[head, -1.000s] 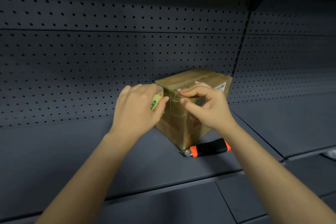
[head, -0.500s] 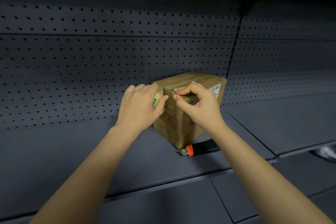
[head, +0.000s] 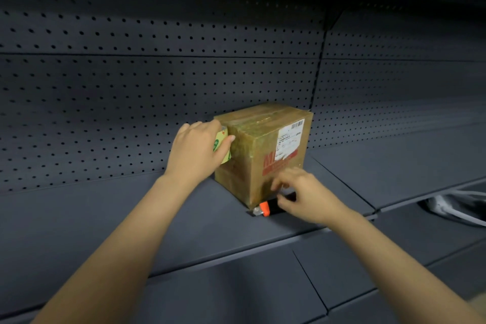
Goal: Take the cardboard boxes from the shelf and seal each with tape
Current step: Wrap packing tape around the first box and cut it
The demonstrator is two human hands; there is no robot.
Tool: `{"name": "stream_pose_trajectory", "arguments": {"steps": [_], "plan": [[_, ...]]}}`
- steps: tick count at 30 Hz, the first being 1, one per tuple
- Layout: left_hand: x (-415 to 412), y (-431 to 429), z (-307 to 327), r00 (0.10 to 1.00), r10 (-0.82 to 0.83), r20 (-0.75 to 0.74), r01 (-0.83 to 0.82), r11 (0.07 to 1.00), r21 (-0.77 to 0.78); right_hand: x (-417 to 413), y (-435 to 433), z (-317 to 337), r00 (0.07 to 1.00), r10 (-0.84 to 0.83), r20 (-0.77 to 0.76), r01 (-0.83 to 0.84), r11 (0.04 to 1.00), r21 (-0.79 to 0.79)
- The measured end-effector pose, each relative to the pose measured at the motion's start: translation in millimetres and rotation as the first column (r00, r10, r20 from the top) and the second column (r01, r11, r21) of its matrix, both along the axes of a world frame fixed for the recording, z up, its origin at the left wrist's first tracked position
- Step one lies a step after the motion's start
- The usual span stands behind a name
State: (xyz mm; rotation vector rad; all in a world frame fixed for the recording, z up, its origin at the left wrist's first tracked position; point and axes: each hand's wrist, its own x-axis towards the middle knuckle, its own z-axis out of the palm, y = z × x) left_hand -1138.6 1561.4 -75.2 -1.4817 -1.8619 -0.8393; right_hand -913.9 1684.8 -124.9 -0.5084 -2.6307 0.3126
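A brown cardboard box point(head: 265, 150) with a white label and red print stands on the dark shelf point(head: 131, 208), shiny tape across its top and near corner. My left hand point(head: 197, 151) grips a tape roll point(head: 220, 143) with a green and yellow core against the box's left face. My right hand point(head: 306, 196) is low at the box's front corner, fingers curled over the black body of an orange and black utility knife point(head: 264, 208) lying on the shelf. Whether the fingers grip the knife is unclear.
A perforated dark back panel point(head: 157, 92) rises behind the box. A lower shelf level point(head: 236, 284) juts out in front. White fabric or a bag point(head: 452, 205) lies below on the right.
My right hand has left the box's top corner and dropped down to the knife at the box's base. My left hand stays with the tape roll on the box's left side.
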Motion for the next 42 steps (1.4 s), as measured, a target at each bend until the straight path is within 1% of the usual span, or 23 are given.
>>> {"name": "stream_pose_trajectory", "arguments": {"steps": [2, 3, 5, 7, 8, 10, 12, 13, 15, 16, 18, 19, 20, 22, 25, 28, 31, 38, 42], "plan": [[-1, -1, 0, 1.000, -0.006, -0.003, 0.006, 1.000, -0.013, 4, 6, -13, 0.976, 0.019, 0.218, -0.022, 1.000, 0.014], [-1, -1, 0, 1.000, -0.006, 0.002, 0.006, 1.000, -0.023, 5, 6, -16, 0.957, 0.018, 0.291, -0.023, 1.000, 0.013], [-1, -3, 1, 1.000, -0.009, 0.027, 0.010, 0.999, -0.037, 6, 4, -17, 0.938, -0.002, 0.346, -0.004, 1.000, 0.016], [-1, -4, 0, 0.998, -0.032, 0.051, 0.033, 0.999, -0.029, 8, 4, -17, 0.936, -0.012, 0.352, -0.001, 0.999, 0.037], [-2, -5, 0, 0.998, -0.043, 0.049, 0.045, 0.999, -0.024, 9, 4, -17, 0.935, -0.010, 0.356, -0.007, 0.999, 0.047], [-6, -6, -1, 0.999, -0.049, 0.007, 0.049, 0.998, -0.029, 15, 2, -17, 0.934, 0.000, 0.356, -0.005, 1.000, 0.014], [-9, -7, 0, 0.998, -0.043, -0.035, 0.041, 0.998, -0.042, 22, -6, -13, 0.954, -0.017, 0.300, 0.032, 0.998, -0.045], [-10, -8, 1, 0.998, -0.043, -0.042, 0.041, 0.998, -0.045, 25, -12, -9, 0.969, -0.032, 0.244, 0.047, 0.997, -0.058], [-10, -10, 1, 0.998, -0.037, -0.059, 0.035, 0.999, -0.039, 29, -27, -2, 0.995, -0.045, 0.088, 0.050, 0.997, -0.065], [-10, -11, 0, 0.997, -0.026, -0.076, 0.023, 0.999, -0.036, 29, -40, 2, 0.999, -0.051, -0.017, 0.050, 0.996, -0.076], [-9, -13, 1, 0.995, 0.002, -0.099, -0.006, 0.999, -0.037, 22, -66, 7, 0.968, -0.099, -0.231, 0.073, 0.990, -0.119], [-8, -13, 2, 0.995, 0.012, -0.100, -0.016, 0.999, -0.044, 15, -78, 8, 0.941, -0.134, -0.312, 0.090, 0.985, -0.150], [-8, -14, 2, 0.995, 0.016, -0.096, -0.021, 0.998, -0.052, 8, -89, 9, 0.915, -0.164, -0.369, 0.100, 0.977, -0.187], [-7, -15, 3, 0.997, 0.013, -0.082, -0.019, 0.997, -0.069, -11, -104, 9, 0.878, -0.200, -0.434, 0.102, 0.966, -0.239], [-5, -16, 5, 0.997, 0.003, -0.079, -0.009, 0.997, -0.076, -38, -115, 8, 0.840, -0.230, -0.492, 0.098, 0.956, -0.278], [-4, -18, 8, 0.997, 0.009, -0.074, -0.015, 0.996, -0.085, -58, -118, 8, 0.825, -0.253, -0.505, 0.105, 0.947, -0.304], [-7, -19, 9, 0.997, 0.015, -0.072, -0.022, 0.995, -0.097, -69, -116, 11, 0.821, -0.292, -0.490, 0.133, 0.933, -0.333], [-11, -19, 7, 0.997, 0.013, -0.075, -0.019, 0.996, -0.084, -86, -116, 16, 0.821, -0.321, -0.473, 0.192, 0.934, -0.301], [-12, -18, 5, 0.996, 0.005, -0.090, -0.010, 0.998, -0.057, -96, -118, 17, 0.827, -0.362, -0.431, 0.237, 0.919, -0.316]]}}
